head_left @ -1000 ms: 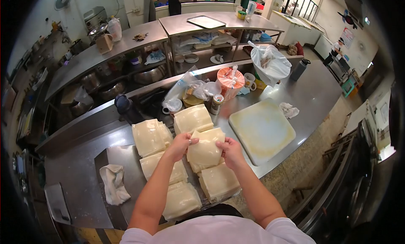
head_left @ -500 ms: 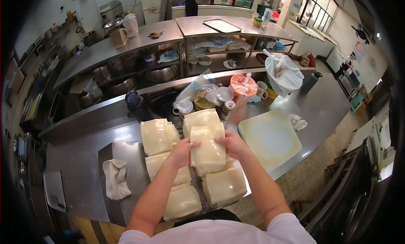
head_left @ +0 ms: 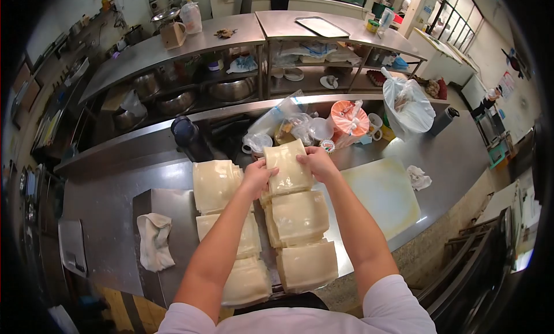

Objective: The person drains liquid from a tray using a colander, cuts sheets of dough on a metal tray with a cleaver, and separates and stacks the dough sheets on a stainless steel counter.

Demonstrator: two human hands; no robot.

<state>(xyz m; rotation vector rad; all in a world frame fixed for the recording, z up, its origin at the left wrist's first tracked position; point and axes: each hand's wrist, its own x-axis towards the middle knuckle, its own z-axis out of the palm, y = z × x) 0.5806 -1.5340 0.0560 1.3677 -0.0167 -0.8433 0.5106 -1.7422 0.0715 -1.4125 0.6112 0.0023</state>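
Observation:
Both my hands grip a pale, glossy square sheet [head_left: 288, 168] by its two sides, over the far stack of the right column. My left hand [head_left: 258, 177] pinches its left edge, and my right hand [head_left: 317, 162] pinches its right edge. Nearer me in that column lie a middle stack [head_left: 299, 217] and a near stack [head_left: 307, 266] of similar sheets. The left column has a far stack [head_left: 216, 186], a middle stack [head_left: 234, 235] partly behind my left forearm, and a near stack [head_left: 247, 282]. How many sheets I hold cannot be made out.
A whitish board [head_left: 384, 195] lies right of the stacks. A cloth [head_left: 154, 241] lies at left. Behind stand a dark bottle [head_left: 187, 137], an orange-red container [head_left: 350, 119], a white plastic bag [head_left: 407, 106] and a grey bottle [head_left: 444, 120]. A person [head_left: 487, 100] stands far right.
My hands have moved away from me with the held sheet, from over the middle stack to over the far stack of the right column. The camera view has shifted slightly.

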